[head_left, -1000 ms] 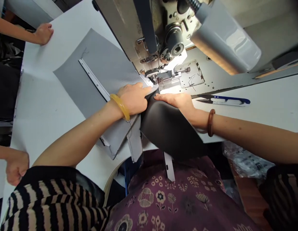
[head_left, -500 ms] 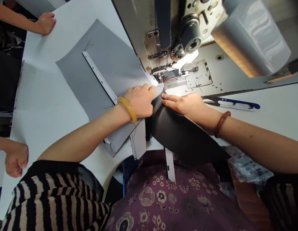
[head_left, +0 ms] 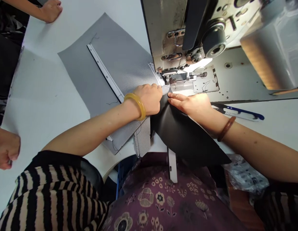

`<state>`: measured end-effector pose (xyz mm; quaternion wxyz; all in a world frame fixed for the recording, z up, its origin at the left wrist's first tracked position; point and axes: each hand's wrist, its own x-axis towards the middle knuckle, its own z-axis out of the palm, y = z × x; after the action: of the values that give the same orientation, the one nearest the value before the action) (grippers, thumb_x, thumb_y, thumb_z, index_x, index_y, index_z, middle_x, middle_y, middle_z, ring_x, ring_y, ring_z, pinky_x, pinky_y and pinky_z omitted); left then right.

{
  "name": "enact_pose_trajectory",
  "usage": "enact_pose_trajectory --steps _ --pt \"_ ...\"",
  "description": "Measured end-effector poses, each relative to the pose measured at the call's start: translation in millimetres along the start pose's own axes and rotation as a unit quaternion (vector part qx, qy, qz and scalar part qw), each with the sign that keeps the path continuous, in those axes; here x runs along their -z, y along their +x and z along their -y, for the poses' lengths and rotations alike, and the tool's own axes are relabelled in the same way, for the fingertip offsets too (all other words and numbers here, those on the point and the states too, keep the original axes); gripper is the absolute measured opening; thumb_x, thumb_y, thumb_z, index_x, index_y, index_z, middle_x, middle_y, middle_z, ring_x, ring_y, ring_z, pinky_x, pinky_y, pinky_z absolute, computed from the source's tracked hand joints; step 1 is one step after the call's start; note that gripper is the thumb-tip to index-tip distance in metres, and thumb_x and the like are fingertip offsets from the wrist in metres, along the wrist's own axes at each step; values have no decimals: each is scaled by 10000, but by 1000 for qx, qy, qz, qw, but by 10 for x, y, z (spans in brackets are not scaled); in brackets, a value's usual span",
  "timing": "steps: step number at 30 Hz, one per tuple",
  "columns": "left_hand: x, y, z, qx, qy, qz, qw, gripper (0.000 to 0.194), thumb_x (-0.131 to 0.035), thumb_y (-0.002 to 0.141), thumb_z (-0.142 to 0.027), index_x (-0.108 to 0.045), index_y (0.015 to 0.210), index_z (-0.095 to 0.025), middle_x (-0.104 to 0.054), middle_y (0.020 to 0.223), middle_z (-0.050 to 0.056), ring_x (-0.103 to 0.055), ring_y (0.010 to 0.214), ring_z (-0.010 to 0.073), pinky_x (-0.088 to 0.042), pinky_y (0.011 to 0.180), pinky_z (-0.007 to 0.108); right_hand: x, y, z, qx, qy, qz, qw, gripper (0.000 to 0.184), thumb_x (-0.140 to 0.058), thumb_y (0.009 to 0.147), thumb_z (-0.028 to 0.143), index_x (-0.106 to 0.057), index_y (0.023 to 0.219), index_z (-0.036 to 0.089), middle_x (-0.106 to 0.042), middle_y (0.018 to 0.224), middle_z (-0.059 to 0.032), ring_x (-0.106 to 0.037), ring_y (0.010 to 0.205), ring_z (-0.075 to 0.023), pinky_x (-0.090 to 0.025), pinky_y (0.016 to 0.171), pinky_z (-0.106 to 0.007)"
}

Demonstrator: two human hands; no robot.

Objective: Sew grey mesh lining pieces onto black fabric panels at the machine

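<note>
My left hand [head_left: 149, 98], with a yellow bangle at the wrist, is closed on the edge of a grey mesh-textured fabric panel [head_left: 115, 54] close to the needle. My right hand [head_left: 193, 103] lies with its fingers stretched out over a black sheet [head_left: 187, 138], fingertips just short of the presser foot [head_left: 167, 80]. Its thumb is hidden. The black sheet bends down over the table's front edge. A white strip with small slots [head_left: 104, 70] lies along the grey panel; a similar white strip [head_left: 172, 166] hangs below the black sheet.
The sewing machine [head_left: 161, 29] stands at the upper right. Blue-handled thread snips [head_left: 245, 113] lie right of my right hand. Another person's hands [head_left: 51, 11] rest at the white table's [head_left: 35, 83] left side. A clear plastic bag [head_left: 247, 173] sits below at right.
The camera view has shifted, so the machine and snips appear farther right. My hands keep their hold beside the needle, with the fabric barely moved relative to it.
</note>
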<state>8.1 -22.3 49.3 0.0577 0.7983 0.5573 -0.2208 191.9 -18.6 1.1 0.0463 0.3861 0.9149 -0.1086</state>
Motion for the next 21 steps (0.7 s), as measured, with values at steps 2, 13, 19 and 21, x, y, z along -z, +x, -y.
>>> enact_pose_trajectory --steps 2,13,19,21 --pt "-2 25 0 -1 -2 0 1000 455 -409 817 -215 -545 1236 -97 -623 1134 179 -615 1026 335 -484 829 430 6 19 -18 -8 2 4 1000 465 -339 924 272 -609 1301 299 -491 1477 -4 -643 720 -187 -374 538 -320" --pt "20 -155 -29 -8 2 -15 1000 550 -527 755 -221 -493 1297 -137 -566 1175 158 -572 1048 315 -512 736 372 -41 -5 -140 19 41 -17 999 533 -406 913 406 -529 1413 267 -458 1499 -43 -675 898 -249 -461 634 -345" --pt "194 -359 38 -21 52 23 998 431 -448 808 -127 -573 1220 -143 -582 1110 163 -576 1031 332 -507 682 362 -158 8 -135 36 217 -86 972 492 -417 910 368 -600 1342 217 -519 1447 -45 -548 1277 -219 -468 1016 -366" --pt "225 -288 79 -29 49 28 998 393 -385 841 -119 -625 1150 -157 -607 1081 148 -598 1014 311 -501 761 382 -161 11 -3 -15 246 -97 964 504 -373 923 330 -578 1368 214 -518 1447 -39 -549 1277 -205 -455 1049 -362"
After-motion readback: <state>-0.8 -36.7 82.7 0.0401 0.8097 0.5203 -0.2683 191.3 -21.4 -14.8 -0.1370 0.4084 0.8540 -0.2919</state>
